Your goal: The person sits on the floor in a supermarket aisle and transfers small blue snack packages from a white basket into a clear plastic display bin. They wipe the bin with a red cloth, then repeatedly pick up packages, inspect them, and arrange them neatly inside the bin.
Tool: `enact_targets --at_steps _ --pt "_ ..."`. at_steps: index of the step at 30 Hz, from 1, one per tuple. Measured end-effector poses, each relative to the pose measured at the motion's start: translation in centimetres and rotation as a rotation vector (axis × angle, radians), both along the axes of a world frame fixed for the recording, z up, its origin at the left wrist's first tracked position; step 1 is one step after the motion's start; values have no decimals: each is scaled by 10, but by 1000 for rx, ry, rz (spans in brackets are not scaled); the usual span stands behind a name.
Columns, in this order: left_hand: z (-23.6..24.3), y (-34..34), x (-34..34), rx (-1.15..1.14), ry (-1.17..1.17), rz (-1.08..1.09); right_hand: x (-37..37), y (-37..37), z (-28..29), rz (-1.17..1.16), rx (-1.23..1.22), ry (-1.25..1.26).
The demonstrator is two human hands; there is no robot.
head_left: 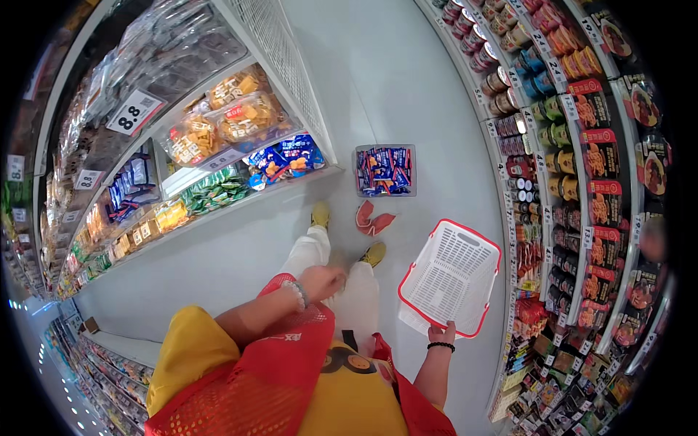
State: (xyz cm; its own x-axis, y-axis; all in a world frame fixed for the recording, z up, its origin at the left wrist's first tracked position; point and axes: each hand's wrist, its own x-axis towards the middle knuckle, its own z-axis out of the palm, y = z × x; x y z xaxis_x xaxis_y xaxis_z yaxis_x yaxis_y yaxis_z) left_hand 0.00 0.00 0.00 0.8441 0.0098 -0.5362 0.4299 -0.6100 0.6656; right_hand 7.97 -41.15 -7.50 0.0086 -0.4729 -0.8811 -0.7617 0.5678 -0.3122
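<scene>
Gripping one white basket (452,254) by its red near rim: your right hand (441,333), fingers curled. Basket: beyond that hand, right of your left hand (323,283), which hovers before your white trousers (359,299), too blurred to tell its opening or any hold. Far: one clear bin (386,194) of blue packets (385,167).

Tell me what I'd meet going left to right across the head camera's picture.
Big white price tag, bagged yellow snacks, left hand, clear bin of blue packets, white basket, red-and-black packs.
</scene>
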Motion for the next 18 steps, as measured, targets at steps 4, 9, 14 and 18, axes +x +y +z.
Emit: enact_targets --at_steps 4,9,14,18 --pt "-83 6 -4 8 10 55 -15 -11 -60 -50 1 -29" --pt "-240 12 44 22 36 133 -27 -25 -162 -172 28 -146" --pt "-395 14 110 128 218 298 -66 -73 -240 -76 2 -276" --pt "-437 21 147 295 160 49 -92 -87 -298 -56 -145 -157"
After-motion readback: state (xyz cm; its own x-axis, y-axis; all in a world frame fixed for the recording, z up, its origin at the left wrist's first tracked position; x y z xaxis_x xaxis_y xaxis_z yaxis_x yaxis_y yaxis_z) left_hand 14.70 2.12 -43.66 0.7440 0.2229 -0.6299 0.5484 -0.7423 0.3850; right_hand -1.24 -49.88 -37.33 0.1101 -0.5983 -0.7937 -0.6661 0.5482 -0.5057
